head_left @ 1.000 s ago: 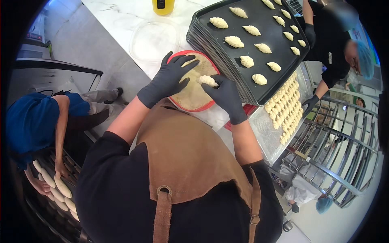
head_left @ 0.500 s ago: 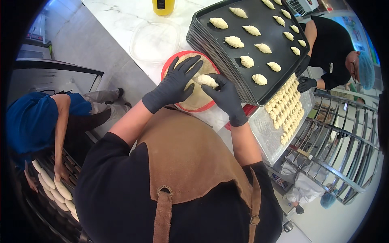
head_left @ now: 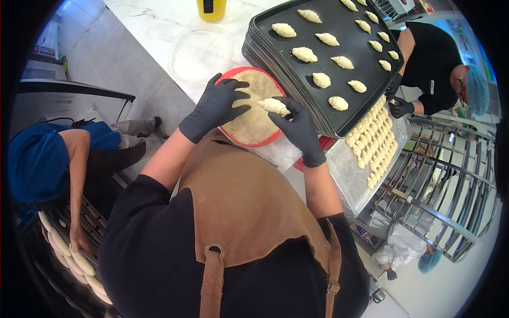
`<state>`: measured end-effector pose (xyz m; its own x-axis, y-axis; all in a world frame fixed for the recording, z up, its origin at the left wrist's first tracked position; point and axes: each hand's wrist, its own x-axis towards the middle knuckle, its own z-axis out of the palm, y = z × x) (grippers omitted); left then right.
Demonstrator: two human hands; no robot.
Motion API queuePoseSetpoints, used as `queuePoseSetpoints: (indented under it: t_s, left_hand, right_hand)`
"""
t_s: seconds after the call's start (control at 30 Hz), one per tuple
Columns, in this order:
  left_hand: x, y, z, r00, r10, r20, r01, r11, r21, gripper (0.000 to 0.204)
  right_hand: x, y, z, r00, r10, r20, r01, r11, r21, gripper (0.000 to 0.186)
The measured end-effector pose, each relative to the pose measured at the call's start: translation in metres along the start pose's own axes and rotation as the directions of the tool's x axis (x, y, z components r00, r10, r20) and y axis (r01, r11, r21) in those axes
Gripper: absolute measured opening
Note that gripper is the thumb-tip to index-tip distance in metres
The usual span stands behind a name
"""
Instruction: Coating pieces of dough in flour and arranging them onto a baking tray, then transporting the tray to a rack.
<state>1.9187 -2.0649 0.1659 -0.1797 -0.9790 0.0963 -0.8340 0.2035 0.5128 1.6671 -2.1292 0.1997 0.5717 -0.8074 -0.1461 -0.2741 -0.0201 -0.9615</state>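
Observation:
My right hand (head_left: 298, 127), in a black glove, pinches a small unbaked croissant (head_left: 273, 107) coated in pale crumbs. The croissant is held above a round red-rimmed bowl (head_left: 252, 142) filled with beige crumbs (head_left: 253, 124). On the bowl's left side my left hand (head_left: 216, 107), also gloved in black, has its fingers apart and curved over the crumbs, with nothing in them. Beyond my right hand, a stack of dark baking trays (head_left: 297, 79) carries several crumb-coated croissants (head_left: 321, 80) spaced out on the top one.
A lined tray (head_left: 344, 183) of closely set croissants (head_left: 374, 140) lies at the right, where a co-worker's gloved hand (head_left: 401, 108) reaches in. A clear lid (head_left: 201, 55) and a yellow container (head_left: 212, 9) are on the marble table. Another person (head_left: 40, 161) handles long dough pieces at the left.
My left hand has drawn away from the croissant to the left, its fingers more curled. The right hand keeps hold of the croissant, nearly in place.

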Motion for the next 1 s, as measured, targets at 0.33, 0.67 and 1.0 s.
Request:
queuePoseSetpoints:
  t_s: [0.33, 0.67, 1.0]
  left_hand:
    - [0.011, 0.017, -0.004, 0.996, 0.056, 0.069, -0.012, 0.855, -0.518, 0.046]
    - [0.010, 0.017, -0.009, 0.998, 0.068, 0.018, -0.053, 0.888, -0.458, 0.034]
    - [0.008, 0.002, -0.022, 0.998, -0.055, -0.017, 0.040, 0.870, -0.492, 0.035]
  right_hand:
    - [-0.003, 0.001, -0.005, 0.998, -0.035, 0.052, 0.036, 0.999, -0.023, 0.045]
    - [-0.002, -0.023, -0.002, 0.975, -0.219, 0.048, 0.218, 0.879, -0.424, 0.048]
    - [0.060, -0.101, -0.088, 0.948, -0.304, 0.098, 0.308, 0.790, -0.530, 0.040]
